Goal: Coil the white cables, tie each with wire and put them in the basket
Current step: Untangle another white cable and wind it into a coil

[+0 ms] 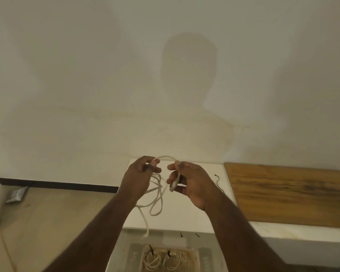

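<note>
both hands are raised above a white table (185, 218) set against a pale wall (86, 75). the left hand (139, 177) has its fingers curled, pinching one end of a white cable (155, 201) between thumb and forefinger. the right hand (190, 181) also has its fingers curled, gripping another stretch of the same cable, which runs down through its palm. a short arc of cable bridges the gap between the two hands, and below them loose loops hang in the air just above the table, with one strand trailing down over the table's near edge.

a black wire tie (218, 182) lies on the table beside the right wrist. two more small black wire pieces (188, 235) lie lower, just past the table's near edge. at the bottom of the view sits the basket (194, 258), holding two coiled white cables (161, 261), each bound with black wire. a wooden board (287, 193) lies to the right.
</note>
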